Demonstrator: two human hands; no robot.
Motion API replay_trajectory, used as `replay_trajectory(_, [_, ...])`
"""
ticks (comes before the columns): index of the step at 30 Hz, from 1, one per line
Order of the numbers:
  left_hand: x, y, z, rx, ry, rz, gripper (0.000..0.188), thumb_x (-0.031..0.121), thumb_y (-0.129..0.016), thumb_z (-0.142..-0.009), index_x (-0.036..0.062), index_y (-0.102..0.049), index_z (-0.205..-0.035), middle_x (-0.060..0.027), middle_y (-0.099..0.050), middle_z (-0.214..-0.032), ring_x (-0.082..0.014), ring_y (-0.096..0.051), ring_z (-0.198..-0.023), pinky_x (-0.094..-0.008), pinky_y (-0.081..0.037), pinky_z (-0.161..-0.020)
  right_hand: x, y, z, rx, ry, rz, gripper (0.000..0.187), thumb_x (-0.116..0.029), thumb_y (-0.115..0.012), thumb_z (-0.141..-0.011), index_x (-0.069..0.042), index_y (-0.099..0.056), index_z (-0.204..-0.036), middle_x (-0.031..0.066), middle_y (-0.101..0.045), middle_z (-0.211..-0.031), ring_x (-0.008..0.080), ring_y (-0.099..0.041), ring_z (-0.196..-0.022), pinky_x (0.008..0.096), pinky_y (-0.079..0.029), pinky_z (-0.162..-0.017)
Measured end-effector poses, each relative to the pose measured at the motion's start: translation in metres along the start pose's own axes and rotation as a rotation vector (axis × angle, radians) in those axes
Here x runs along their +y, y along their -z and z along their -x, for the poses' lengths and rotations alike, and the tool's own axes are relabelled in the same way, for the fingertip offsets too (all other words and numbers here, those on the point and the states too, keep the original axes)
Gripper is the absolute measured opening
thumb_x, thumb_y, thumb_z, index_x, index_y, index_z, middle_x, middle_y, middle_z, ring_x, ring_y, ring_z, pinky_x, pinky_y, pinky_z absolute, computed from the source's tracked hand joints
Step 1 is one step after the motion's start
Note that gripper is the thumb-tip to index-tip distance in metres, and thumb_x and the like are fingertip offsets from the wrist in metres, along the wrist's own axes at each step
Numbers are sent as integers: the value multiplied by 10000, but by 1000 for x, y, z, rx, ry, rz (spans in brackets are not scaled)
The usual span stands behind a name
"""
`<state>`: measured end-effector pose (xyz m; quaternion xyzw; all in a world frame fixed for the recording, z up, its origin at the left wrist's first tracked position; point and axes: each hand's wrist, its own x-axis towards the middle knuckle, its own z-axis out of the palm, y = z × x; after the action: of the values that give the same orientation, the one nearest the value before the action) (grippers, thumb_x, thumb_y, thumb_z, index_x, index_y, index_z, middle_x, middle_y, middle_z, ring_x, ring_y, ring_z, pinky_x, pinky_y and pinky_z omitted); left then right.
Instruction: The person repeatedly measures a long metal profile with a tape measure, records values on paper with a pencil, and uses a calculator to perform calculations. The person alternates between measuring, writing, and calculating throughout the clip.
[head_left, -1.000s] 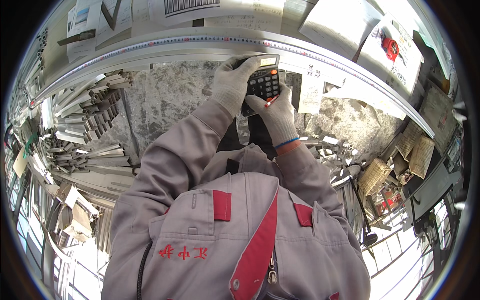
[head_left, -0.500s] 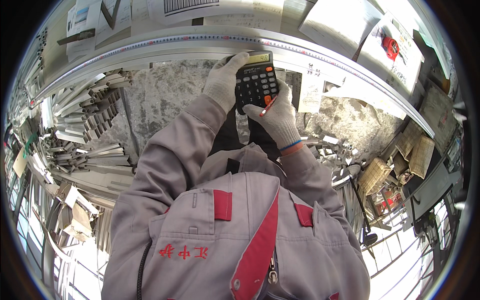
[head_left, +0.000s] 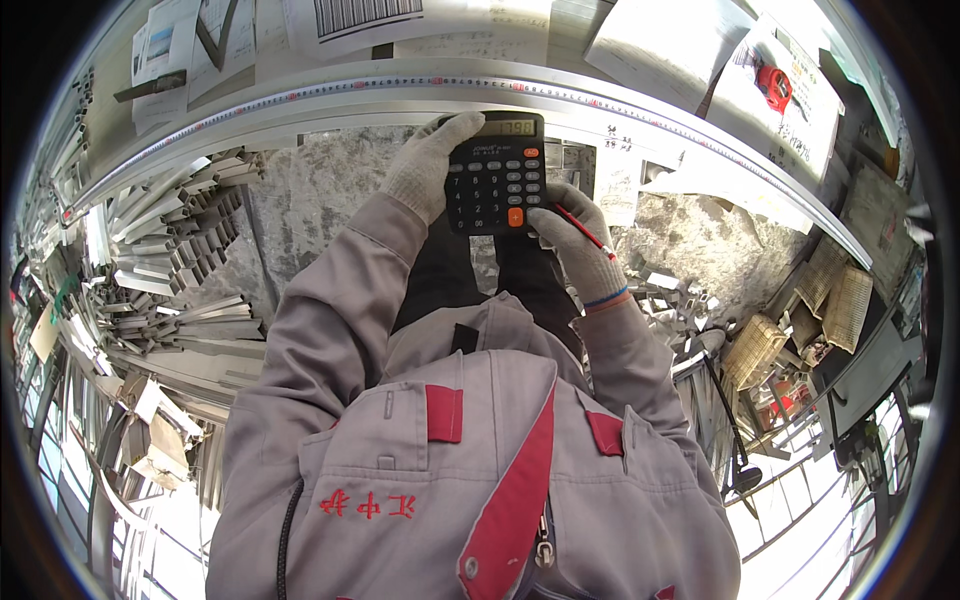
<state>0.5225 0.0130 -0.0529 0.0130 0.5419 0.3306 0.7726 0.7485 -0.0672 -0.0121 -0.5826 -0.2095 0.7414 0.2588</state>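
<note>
A black calculator (head_left: 490, 180) with grey and orange keys is held up in front of my lap, its display lit by the light. My left hand (head_left: 432, 160), in a white knit glove, is closed on the calculator's upper left edge, thumb on top beside the display. At its lower right is my gloved right hand (head_left: 577, 240), the thumb at the large orange key. A thin red pen (head_left: 583, 230) lies across that hand, held in it. The right fingers beneath are partly hidden.
Beyond the calculator, a long metal profile with a measuring tape (head_left: 470, 82) along it spans the bench. Papers (head_left: 665, 55) and a red round tape measure (head_left: 773, 88) lie behind. Cut metal profiles (head_left: 180, 220) are piled at left; woven baskets (head_left: 755, 350) stand at right.
The calculator has moved slightly left and toward me, and its display has changed. My right thumb has gone from the lower keys to the large orange key; the pen now slants the other way.
</note>
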Motion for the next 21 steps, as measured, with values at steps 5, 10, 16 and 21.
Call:
replay_trajectory(5, [4,-6,2,-22,-37,-36,282,219,-776,-1001,40,-758,-1218,-81,-790,-1044,-171,-776,-830,-310,-672,-724,0,17,6,58,89,-95,488,-165,-690,-988,30,-637,-1432,47,-738,-1152,96,-662,-953,278,-535,-811])
replay_trajectory(10, [5,-11,-1,-42,11,-70,282,205,-766,-1010,44,-752,-1240,-78,-790,-1054,-179,-778,-843,-318,-673,-738,-21,59,-4,206,214,-62,480,-166,-627,-1038,5,-622,-1486,59,-720,-1203,109,-653,-984,278,-534,-856])
replay_trajectory(16, [-1,-21,-4,-103,52,-55,324,182,-770,-1001,17,-727,-1276,-106,-786,-1123,-191,-784,-899,-325,-672,-807,-53,103,-28,359,404,338,341,-269,-666,-1056,-38,-785,-1276,25,-767,-1039,105,-627,-902,284,-532,-796])
replay_trajectory(21, [-3,-24,-2,-213,100,-43,327,176,-762,-1004,-4,-726,-1274,-110,-788,-1132,-185,-784,-915,-316,-666,-822,-61,117,-54,368,417,239,222,-155,-714,-1020,-23,-785,-1183,30,-749,-928,68,-614,-780,248,-526,-695])
